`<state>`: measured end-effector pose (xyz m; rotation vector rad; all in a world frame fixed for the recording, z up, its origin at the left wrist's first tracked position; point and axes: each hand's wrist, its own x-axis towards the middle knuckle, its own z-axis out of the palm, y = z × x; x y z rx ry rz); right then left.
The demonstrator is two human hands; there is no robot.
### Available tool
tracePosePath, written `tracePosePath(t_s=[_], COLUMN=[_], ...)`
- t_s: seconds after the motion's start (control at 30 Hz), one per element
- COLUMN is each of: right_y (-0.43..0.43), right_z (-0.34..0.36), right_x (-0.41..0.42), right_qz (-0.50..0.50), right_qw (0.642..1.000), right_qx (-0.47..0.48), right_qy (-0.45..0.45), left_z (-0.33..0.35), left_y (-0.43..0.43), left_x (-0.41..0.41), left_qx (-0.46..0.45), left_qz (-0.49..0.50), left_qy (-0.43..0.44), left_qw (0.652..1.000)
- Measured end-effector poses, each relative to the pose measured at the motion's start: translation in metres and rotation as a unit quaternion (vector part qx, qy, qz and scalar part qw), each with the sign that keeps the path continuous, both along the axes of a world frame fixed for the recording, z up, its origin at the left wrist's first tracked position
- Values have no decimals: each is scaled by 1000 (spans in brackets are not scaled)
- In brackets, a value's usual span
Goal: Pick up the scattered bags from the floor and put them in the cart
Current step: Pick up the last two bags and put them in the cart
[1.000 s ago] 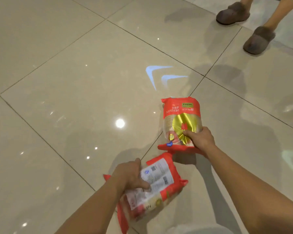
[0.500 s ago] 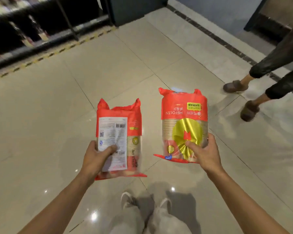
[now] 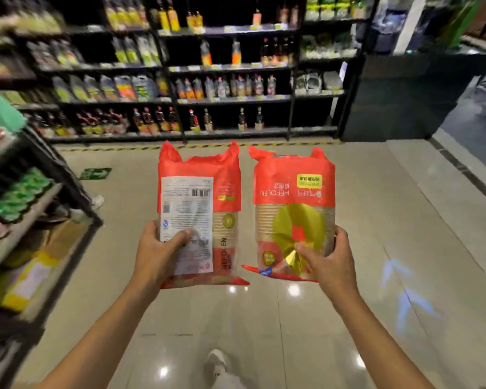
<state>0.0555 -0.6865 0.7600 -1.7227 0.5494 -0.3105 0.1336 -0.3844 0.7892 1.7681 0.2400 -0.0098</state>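
Held upright, side by side and just apart, above the tiled floor (image 3: 264,318): left bag (image 3: 199,214), red-topped and clear-bodied, white barcode label facing, gripped low by left hand (image 3: 157,254); right bag (image 3: 293,214), gold foil disc in front, print upside down, pinched near its bottom edge by right hand (image 3: 331,262). Inside both, beige stacked cups. Beyond, dark shelves (image 3: 230,99) of bottles (image 3: 236,85); at left, a black rack (image 3: 68,186) with green packs (image 3: 20,197).
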Motion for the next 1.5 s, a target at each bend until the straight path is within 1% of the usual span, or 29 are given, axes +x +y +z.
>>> tracePosePath(t_s=[0.1, 0.2, 0.3, 0.4, 0.5, 0.7, 0.8, 0.93, 1.03, 1.1, 1.17, 1.27, 1.4, 1.5], right_y=[70, 152, 239, 330, 428, 618, 693, 776, 830, 861, 893, 942, 1008, 1047], right_z=[21, 41, 55, 61, 57, 42, 37, 31, 20, 9, -1, -21, -54, -81], right_x=[13, 22, 23, 16, -2, -65, -97, -122, -133, -137, -139, -132, -112, -97], right_qz=[97, 192, 280, 355, 417, 514, 561, 603, 633, 652, 664, 683, 690, 691], right_qw=[995, 981, 959, 933, 907, 856, 827, 797, 774, 757, 747, 727, 715, 706], right_qx=[-2, -6, -17, -27, -30, -21, -18, -23, -25, -32, -30, -39, -71, -107], right_qy=[-9, -29, -43, -48, -57, -44, -36, -16, -7, 9, 30, 51, 82, 109], left_z=[25, 44, 54, 55, 48, 26, 17, 5, -14, -28, -40, -58, -87, -106], left_y=[79, 158, 234, 307, 379, 524, 578, 631, 667, 688, 714, 755, 814, 851], left_x=[-44, -91, -142, -196, -252, -368, -418, -465, -490, -500, -503, -497, -476, -458], left_qx=[-4, -23, -19, -15, -24, -23, -20, -11, -31, -34, -36, -57, -88, -83], left_qz=[85, 173, 257, 338, 406, 502, 540, 587, 613, 630, 636, 642, 642, 640], left_qy=[-26, -47, -67, -69, -73, -54, -45, -22, -11, 13, 33, 60, 99, 139], left_qw=[996, 984, 964, 938, 911, 863, 840, 810, 789, 776, 770, 762, 756, 751])
